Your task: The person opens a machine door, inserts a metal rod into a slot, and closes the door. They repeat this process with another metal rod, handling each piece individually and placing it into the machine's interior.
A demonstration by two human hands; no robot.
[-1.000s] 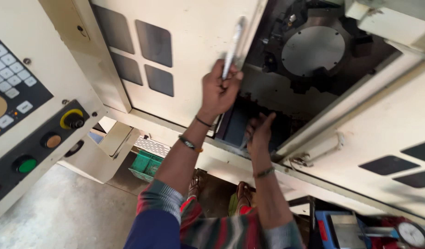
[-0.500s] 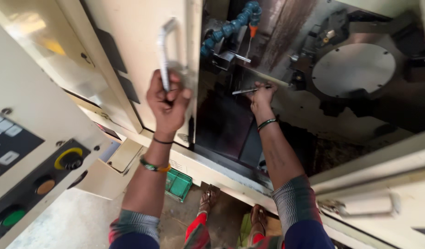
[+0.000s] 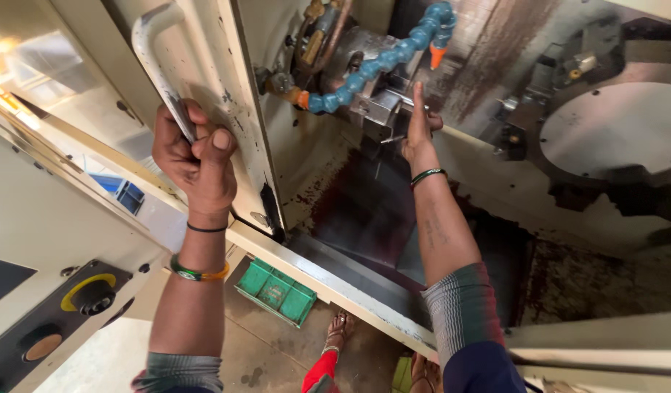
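Left hand (image 3: 197,156) fist-closed around the cream door handle (image 3: 155,54) of the machine door (image 3: 226,87), gripping its lower end. Right hand (image 3: 419,127) reaches inside the enclosure, fingers pressed on the metal tool block (image 3: 379,109) just below the blue segmented coolant hose (image 3: 379,62); can't tell if it's gripping anything. Green bin (image 3: 277,291) on the floor below

Left hand (image 3: 193,156): black band plus green-orange bangle at wrist, grey striped sleeve. Right hand (image 3: 419,135): dark green bangle, faint forearm tattoo, grey-and-navy sleeve.
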